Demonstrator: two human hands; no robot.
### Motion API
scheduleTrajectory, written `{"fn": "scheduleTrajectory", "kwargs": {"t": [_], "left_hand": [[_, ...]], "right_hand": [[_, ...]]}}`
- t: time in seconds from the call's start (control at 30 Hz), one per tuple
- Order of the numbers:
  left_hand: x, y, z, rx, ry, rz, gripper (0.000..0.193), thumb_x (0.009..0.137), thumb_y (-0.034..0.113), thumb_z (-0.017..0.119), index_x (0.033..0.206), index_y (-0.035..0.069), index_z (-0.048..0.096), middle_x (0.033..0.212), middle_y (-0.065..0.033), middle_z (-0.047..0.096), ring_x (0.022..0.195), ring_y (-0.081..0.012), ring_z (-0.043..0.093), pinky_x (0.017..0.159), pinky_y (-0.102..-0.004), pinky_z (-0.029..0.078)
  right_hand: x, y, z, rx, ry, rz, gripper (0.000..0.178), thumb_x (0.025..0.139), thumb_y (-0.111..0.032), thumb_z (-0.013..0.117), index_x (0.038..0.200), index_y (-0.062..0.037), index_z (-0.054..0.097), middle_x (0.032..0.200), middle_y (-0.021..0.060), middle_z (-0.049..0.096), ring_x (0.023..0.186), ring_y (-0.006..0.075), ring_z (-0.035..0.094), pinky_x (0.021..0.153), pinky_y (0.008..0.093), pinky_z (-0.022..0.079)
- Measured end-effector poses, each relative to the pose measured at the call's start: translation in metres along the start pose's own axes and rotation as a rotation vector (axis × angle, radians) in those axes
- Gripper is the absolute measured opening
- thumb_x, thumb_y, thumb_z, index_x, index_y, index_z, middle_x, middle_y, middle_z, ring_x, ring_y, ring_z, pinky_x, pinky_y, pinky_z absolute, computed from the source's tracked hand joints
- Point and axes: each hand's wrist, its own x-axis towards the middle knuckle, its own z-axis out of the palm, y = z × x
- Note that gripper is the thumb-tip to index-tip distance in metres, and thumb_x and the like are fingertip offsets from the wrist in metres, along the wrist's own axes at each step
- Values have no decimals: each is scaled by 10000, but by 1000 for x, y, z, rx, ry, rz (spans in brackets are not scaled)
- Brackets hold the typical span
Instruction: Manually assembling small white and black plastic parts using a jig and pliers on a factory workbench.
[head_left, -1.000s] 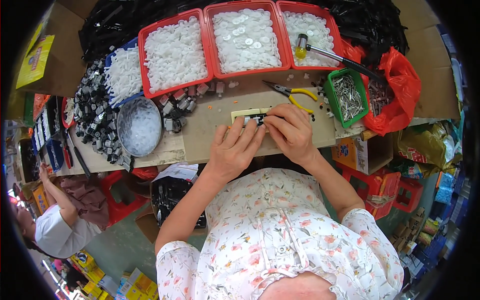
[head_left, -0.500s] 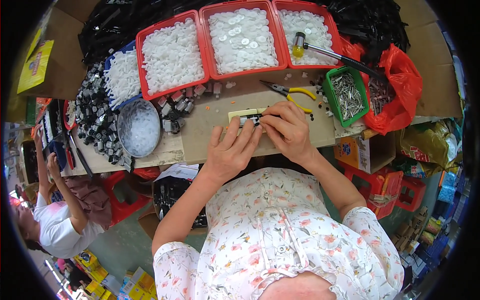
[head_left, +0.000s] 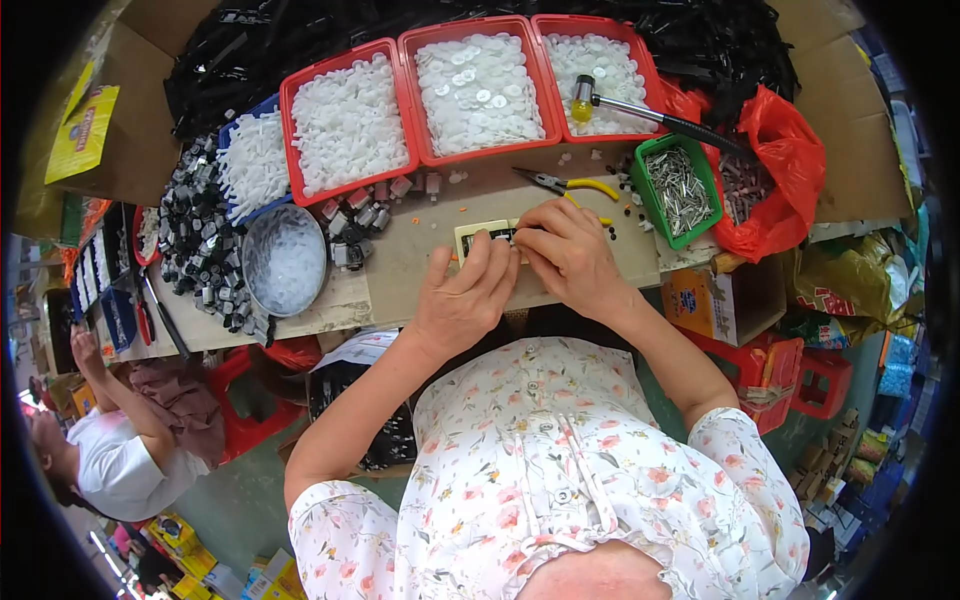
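On the work board in front of me lies a small cream-coloured block (head_left: pixel 465 237), with a little black and silver part (head_left: pixel 503 229) sitting in it. My left hand (head_left: pixel 468 292) holds the block and part from the left, its fingers pressed together over them. From the right, my right hand (head_left: pixel 568 248) pinches at the part's end with thumb and forefinger, the other fingers curled. The fingertips of both hands nearly meet and cover most of the part, so whatever tiny piece is in the right pinch stays hidden. Yellow-handled pliers (head_left: pixel 545 182) lie just beyond the right hand.
Three red trays (head_left: pixel 412 100) of white plastic pieces line the back, a hammer (head_left: pixel 640 112) resting across the right one. A green box (head_left: pixel 715 205) of metal pins stands right. At left are a metal bowl (head_left: pixel 322 262) and piled grey-black parts (head_left: pixel 205 240). A co-worker (head_left: pixel 130 440) sits far left.
My fingers have shifted slightly over the block, and more of its cream left end shows. The whole view has tilted a little. The co-worker's arms have come lower.
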Motion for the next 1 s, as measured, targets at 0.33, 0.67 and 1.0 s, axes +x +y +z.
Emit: {"fn": "scheduleTrajectory", "kwargs": {"t": [0.33, 0.67, 1.0], "left_hand": [[22, -14, -11, -462, 122, -227, 297, 757, 91, 772, 1049, 109, 722, 1054, -60, 641, 1066, -309, 560, 887, -443, 417], [152, -32, 25, -597, 192, -159, 106, 754, 69, 728, 856, 39, 726, 873, -110, 645, 909, -318, 561, 776, -431, 467], [218, -28, 85, -526, -118, -136, 134, 701, 67, 752, 832, 48, 775, 771, -132, 658, 878, -321, 581, 776, -429, 499]], "right_hand": [[-10, 24, -60, -72, 245, 185, 157, 838, -1, 672, 995, -3, 673, 1003, 131, 633, 924, 328, 634, 803, 402, 495], [-54, 86, -109, -488, 206, 420, 111, 823, -65, 692, 917, -14, 661, 882, 118, 567, 891, 328, 590, 736, 437, 443], [-54, 93, -117, -330, 263, 464, 90, 821, -74, 713, 876, -7, 686, 853, 110, 607, 818, 305, 621, 705, 409, 447]]}}
